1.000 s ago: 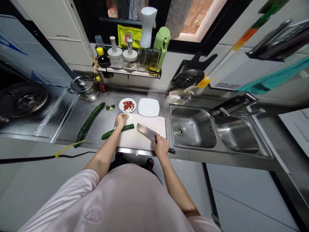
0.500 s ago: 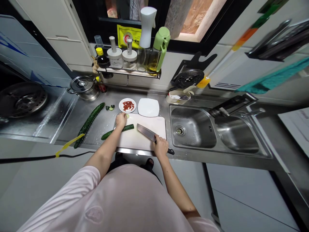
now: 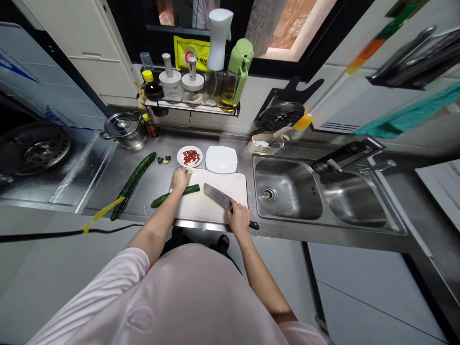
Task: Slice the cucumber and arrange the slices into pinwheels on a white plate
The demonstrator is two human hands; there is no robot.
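My left hand point(image 3: 180, 179) is at the upper left of the white cutting board point(image 3: 230, 179), its fingers closed on a small green cucumber slice point(image 3: 189, 172). My right hand point(image 3: 239, 216) grips the black handle of a knife point(image 3: 217, 196), whose blade lies flat over the board and points up and left. A cut piece of cucumber point(image 3: 191, 189) rests on the board, and a longer part reaches past its left edge, partly hidden under my left forearm. Behind the board are a plate point(image 3: 181, 160) of chopped red pieces and a white square plate point(image 3: 221, 159).
Whole cucumbers point(image 3: 134, 182) and small green ends point(image 3: 164, 160) lie to the left, near a lidded steel pot point(image 3: 125, 132). A double sink point(image 3: 287, 189) is at the right. Bottles and jars stand on a shelf point(image 3: 197, 106) above the counter.
My left hand has shifted very slightly at the cucumber slice. The right hand and the knife stay where they were.
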